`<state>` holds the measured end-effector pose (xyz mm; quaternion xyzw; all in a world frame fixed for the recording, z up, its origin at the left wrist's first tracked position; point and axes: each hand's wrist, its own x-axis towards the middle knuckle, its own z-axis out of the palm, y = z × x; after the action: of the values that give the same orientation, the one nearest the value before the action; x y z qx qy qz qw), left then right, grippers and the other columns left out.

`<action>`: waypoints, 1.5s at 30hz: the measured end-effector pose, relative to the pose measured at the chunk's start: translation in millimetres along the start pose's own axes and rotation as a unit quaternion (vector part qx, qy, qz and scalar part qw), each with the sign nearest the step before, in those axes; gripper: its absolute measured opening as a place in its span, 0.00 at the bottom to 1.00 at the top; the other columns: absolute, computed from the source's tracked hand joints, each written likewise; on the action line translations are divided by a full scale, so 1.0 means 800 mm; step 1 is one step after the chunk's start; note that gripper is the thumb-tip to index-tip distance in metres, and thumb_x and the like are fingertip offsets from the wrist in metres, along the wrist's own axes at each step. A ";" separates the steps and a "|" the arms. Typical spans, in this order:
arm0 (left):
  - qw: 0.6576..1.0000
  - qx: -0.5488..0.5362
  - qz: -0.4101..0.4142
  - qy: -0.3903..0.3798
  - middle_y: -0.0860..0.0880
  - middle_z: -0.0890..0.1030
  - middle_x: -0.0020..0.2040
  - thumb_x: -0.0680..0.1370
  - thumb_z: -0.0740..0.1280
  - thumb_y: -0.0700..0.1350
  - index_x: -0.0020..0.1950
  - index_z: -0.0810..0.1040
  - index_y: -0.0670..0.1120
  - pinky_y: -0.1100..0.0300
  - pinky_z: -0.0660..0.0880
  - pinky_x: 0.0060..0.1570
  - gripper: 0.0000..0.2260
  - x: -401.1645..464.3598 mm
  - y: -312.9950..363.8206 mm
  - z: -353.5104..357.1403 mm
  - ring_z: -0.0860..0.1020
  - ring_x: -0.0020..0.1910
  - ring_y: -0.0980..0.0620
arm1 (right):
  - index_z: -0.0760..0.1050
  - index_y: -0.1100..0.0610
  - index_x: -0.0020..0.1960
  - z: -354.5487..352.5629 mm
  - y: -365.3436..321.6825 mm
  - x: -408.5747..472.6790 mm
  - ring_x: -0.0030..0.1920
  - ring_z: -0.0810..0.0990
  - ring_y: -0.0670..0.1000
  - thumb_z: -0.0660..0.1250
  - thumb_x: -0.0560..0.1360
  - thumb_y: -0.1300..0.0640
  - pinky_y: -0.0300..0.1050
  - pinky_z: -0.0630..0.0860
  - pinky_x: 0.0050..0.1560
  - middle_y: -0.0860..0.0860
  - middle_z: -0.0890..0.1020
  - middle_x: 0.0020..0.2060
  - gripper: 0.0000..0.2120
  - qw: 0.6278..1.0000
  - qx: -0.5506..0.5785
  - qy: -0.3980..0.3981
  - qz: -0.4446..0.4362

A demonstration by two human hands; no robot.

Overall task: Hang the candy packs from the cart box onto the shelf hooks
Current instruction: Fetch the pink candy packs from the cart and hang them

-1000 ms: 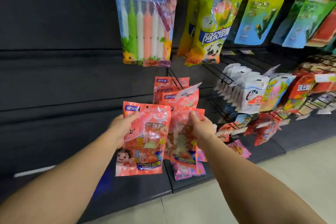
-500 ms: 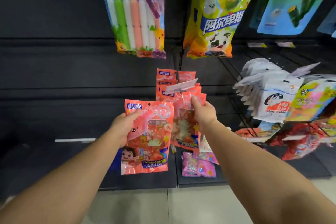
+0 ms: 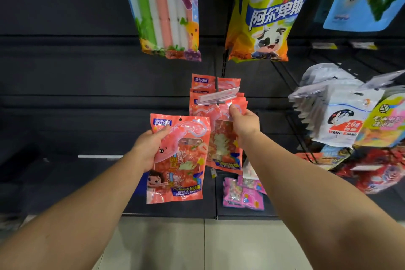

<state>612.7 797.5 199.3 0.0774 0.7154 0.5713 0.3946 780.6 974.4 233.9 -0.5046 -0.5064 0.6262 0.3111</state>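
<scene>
1. Left hand (image 3: pixel 151 149) closed around the side edge of 1 pink candy pack (image 3: pixel 178 160), thumb across its front, held upright and clear of the shelf, probably waiting as the next to go on.
2. Right hand (image 3: pixel 243 123) pinching the top corner of a second pack (image 3: pixel 225 147), raised to the hook (image 3: pixel 219 96) with its clear price tag, likely to line up the hang hole.
3. More matching packs (image 3: pixel 202 85) already hanging behind.
4. Cart box not in view.

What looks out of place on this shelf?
Pink candy packs lie loose on the bottom shelf rather than hanging from a hook. The clear price-tag holder over the orange packs sits tilted.
</scene>
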 end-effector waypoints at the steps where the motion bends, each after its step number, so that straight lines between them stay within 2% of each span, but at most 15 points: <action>1: 1.000 0.001 0.002 0.000 0.44 0.86 0.50 0.76 0.73 0.56 0.58 0.81 0.47 0.43 0.79 0.58 0.16 -0.001 -0.001 0.000 0.84 0.51 0.42 | 0.76 0.52 0.45 0.001 -0.002 -0.001 0.42 0.81 0.50 0.66 0.79 0.46 0.44 0.75 0.38 0.50 0.82 0.42 0.11 1.000 0.002 0.004 0.002; 3: 1.000 0.006 0.005 -0.002 0.43 0.86 0.50 0.76 0.72 0.56 0.58 0.81 0.47 0.44 0.80 0.55 0.16 -0.002 -0.002 0.002 0.84 0.50 0.42 | 0.75 0.52 0.43 0.003 -0.004 0.002 0.38 0.79 0.48 0.66 0.79 0.46 0.42 0.72 0.34 0.48 0.80 0.39 0.11 1.000 -0.009 0.017 0.007; 6: 1.000 0.009 0.008 -0.009 0.43 0.86 0.50 0.77 0.72 0.56 0.57 0.81 0.47 0.44 0.80 0.56 0.15 -0.003 0.000 0.008 0.84 0.50 0.42 | 0.77 0.54 0.50 0.007 -0.004 0.008 0.47 0.82 0.53 0.67 0.77 0.43 0.51 0.79 0.50 0.50 0.82 0.45 0.14 0.998 -0.043 0.046 0.002; 8: 1.000 0.007 0.012 -0.018 0.44 0.86 0.48 0.77 0.71 0.55 0.56 0.81 0.47 0.45 0.80 0.54 0.14 -0.003 0.001 0.012 0.85 0.49 0.42 | 0.73 0.51 0.54 0.006 0.000 0.011 0.56 0.80 0.57 0.71 0.71 0.39 0.56 0.77 0.59 0.52 0.80 0.53 0.20 0.990 -0.088 0.112 -0.006; 11: 0.999 -0.003 0.018 -0.035 0.44 0.87 0.48 0.77 0.72 0.55 0.57 0.82 0.47 0.44 0.80 0.55 0.14 -0.001 0.002 0.024 0.84 0.48 0.43 | 0.71 0.54 0.54 -0.006 0.005 0.000 0.56 0.77 0.57 0.72 0.71 0.42 0.54 0.75 0.59 0.53 0.77 0.56 0.20 0.978 -0.094 0.186 -0.018; 14: 0.998 -0.016 0.020 -0.050 0.43 0.86 0.52 0.78 0.71 0.53 0.59 0.81 0.46 0.42 0.78 0.59 0.14 0.000 0.008 0.045 0.84 0.53 0.40 | 0.74 0.54 0.51 -0.012 0.014 -0.013 0.45 0.79 0.52 0.68 0.77 0.43 0.49 0.75 0.49 0.50 0.81 0.45 0.14 0.999 0.034 -0.007 0.011; 16: 0.998 -0.023 0.021 -0.057 0.42 0.86 0.54 0.78 0.71 0.52 0.58 0.81 0.47 0.42 0.78 0.61 0.13 0.000 0.014 0.063 0.83 0.55 0.39 | 0.76 0.54 0.56 -0.012 0.016 -0.018 0.39 0.82 0.51 0.67 0.77 0.44 0.46 0.74 0.41 0.51 0.85 0.46 0.16 0.989 0.044 -0.137 0.033; 17: 0.998 -0.025 0.023 -0.057 0.43 0.86 0.53 0.78 0.72 0.52 0.56 0.81 0.48 0.42 0.78 0.61 0.11 0.000 0.016 0.072 0.83 0.55 0.39 | 0.76 0.56 0.58 -0.011 0.015 -0.017 0.36 0.84 0.52 0.69 0.77 0.46 0.45 0.73 0.35 0.53 0.86 0.48 0.16 0.986 0.042 -0.157 0.030; 20: 0.998 -0.029 0.021 -0.043 0.46 0.86 0.50 0.75 0.74 0.53 0.50 0.81 0.51 0.44 0.79 0.58 0.09 0.003 0.024 0.093 0.84 0.52 0.43 | 0.73 0.58 0.50 -0.012 0.005 -0.013 0.30 0.85 0.53 0.72 0.77 0.57 0.44 0.70 0.30 0.54 0.85 0.43 0.08 0.993 0.046 -0.107 0.009; 24: 0.999 -0.029 0.025 -0.025 0.50 0.86 0.46 0.72 0.77 0.53 0.47 0.81 0.51 0.55 0.79 0.46 0.10 0.006 0.039 0.109 0.83 0.49 0.49 | 0.72 0.57 0.45 -0.019 -0.006 0.000 0.29 0.84 0.54 0.71 0.77 0.59 0.37 0.71 0.22 0.53 0.83 0.37 0.08 0.997 0.045 -0.054 -0.024; 27: 0.999 -0.006 0.037 -0.005 0.51 0.85 0.48 0.72 0.78 0.54 0.51 0.83 0.49 0.59 0.74 0.37 0.13 0.007 0.050 0.117 0.81 0.48 0.53 | 0.75 0.55 0.45 -0.016 -0.004 0.007 0.40 0.85 0.54 0.72 0.76 0.58 0.47 0.82 0.38 0.54 0.85 0.43 0.06 0.998 0.020 -0.039 -0.045; 29: 0.999 0.008 0.044 0.009 0.51 0.85 0.48 0.71 0.78 0.55 0.53 0.83 0.48 0.60 0.73 0.34 0.16 0.008 0.057 0.122 0.81 0.47 0.53 | 0.75 0.55 0.44 -0.013 -0.003 0.009 0.45 0.85 0.55 0.72 0.76 0.57 0.52 0.83 0.46 0.55 0.85 0.45 0.06 0.998 0.019 -0.031 -0.052; 34: 0.996 0.055 0.058 0.041 0.50 0.83 0.46 0.72 0.78 0.54 0.50 0.81 0.47 0.53 0.79 0.50 0.14 0.020 0.068 0.128 0.82 0.48 0.49 | 0.74 0.54 0.45 -0.009 -0.007 0.016 0.47 0.86 0.55 0.72 0.76 0.54 0.54 0.83 0.48 0.53 0.85 0.46 0.07 0.998 0.024 -0.019 -0.054; 40: 0.994 0.077 0.058 0.058 0.53 0.80 0.43 0.72 0.77 0.54 0.49 0.79 0.48 0.54 0.76 0.45 0.14 0.020 0.072 0.136 0.78 0.42 0.52 | 0.73 0.54 0.44 -0.007 -0.012 0.017 0.38 0.85 0.49 0.71 0.77 0.56 0.41 0.80 0.32 0.51 0.84 0.42 0.07 0.997 0.027 -0.006 -0.069; 45: 0.989 0.105 0.068 0.077 0.51 0.82 0.47 0.70 0.77 0.59 0.53 0.81 0.48 0.52 0.79 0.49 0.20 0.018 0.069 0.137 0.80 0.47 0.49 | 0.73 0.52 0.43 -0.005 -0.005 0.017 0.43 0.84 0.50 0.72 0.76 0.53 0.49 0.83 0.45 0.49 0.83 0.41 0.08 0.998 0.002 0.020 -0.057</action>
<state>655.7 907.2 236.7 0.1226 0.7929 0.5227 0.2883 779.8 989.2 233.4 -0.4870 -0.5262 0.5984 0.3577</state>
